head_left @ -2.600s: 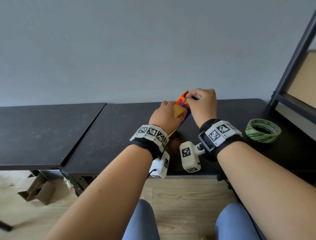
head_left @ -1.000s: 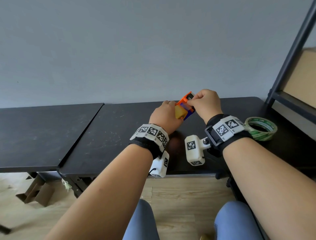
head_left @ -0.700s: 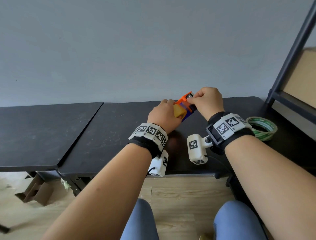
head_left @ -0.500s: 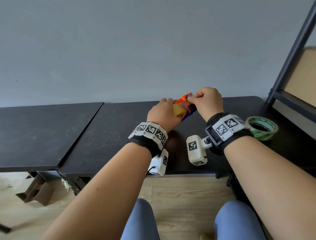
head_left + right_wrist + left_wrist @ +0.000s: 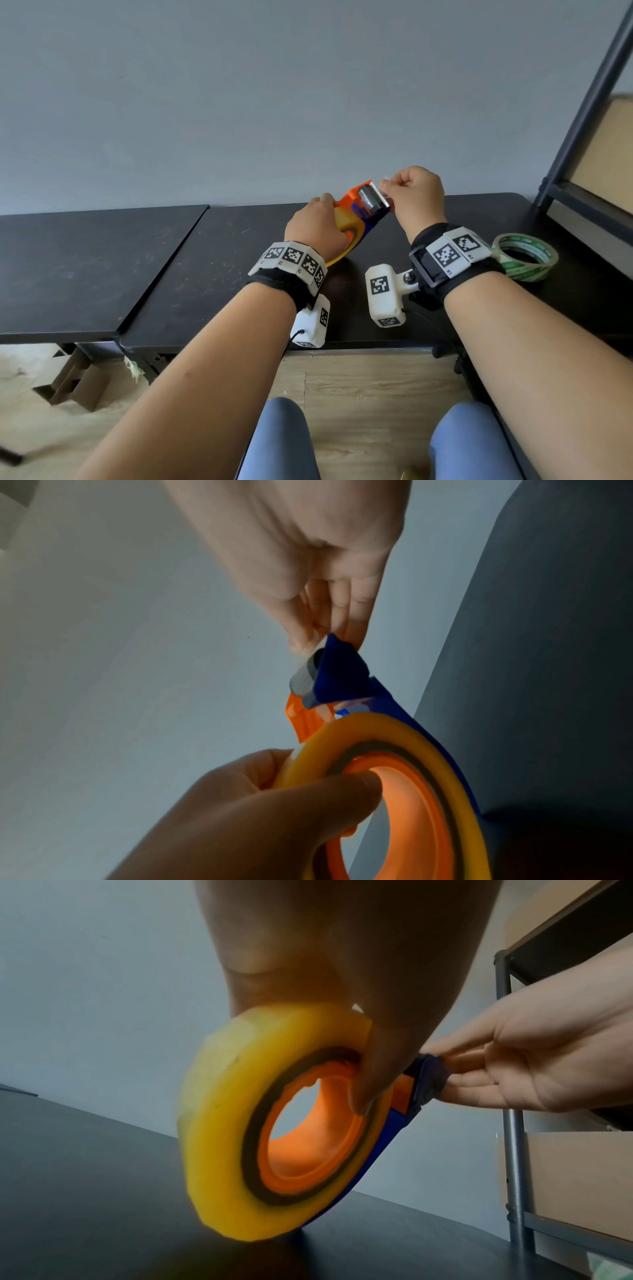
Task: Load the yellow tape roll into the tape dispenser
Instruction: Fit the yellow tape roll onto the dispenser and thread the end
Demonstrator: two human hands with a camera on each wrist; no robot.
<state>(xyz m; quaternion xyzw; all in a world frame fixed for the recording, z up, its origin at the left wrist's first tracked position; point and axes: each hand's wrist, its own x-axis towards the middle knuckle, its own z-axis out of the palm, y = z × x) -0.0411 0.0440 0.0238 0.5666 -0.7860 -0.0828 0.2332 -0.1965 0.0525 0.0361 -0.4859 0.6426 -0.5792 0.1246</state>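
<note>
The orange and blue tape dispenser (image 5: pixel 359 205) stands tilted on the black table (image 5: pixel 219 260), with the yellow tape roll (image 5: pixel 219 1123) seated on its orange hub (image 5: pixel 308 1139). My left hand (image 5: pixel 318 222) grips roll and dispenser together, thumb (image 5: pixel 373 1074) hooked into the hub. My right hand (image 5: pixel 388 188) pinches the dispenser's front end by the grey roller (image 5: pixel 371 202) and toothed cutter. In the right wrist view its fingers (image 5: pixel 342 620) hold the blue tip (image 5: pixel 339 666). I cannot tell whether a tape end is between them.
A green-printed tape roll (image 5: pixel 524 255) lies flat on the table at the right. A dark metal shelf frame (image 5: pixel 582 102) with cardboard stands at the far right. A second black table (image 5: pixel 68 260) adjoins on the left. A grey wall runs behind.
The dispenser's front end has tipped up and the grey roller and cutter now show. My right hand has shifted slightly right and up, pinching at the tip. The left hand's hold is unchanged.
</note>
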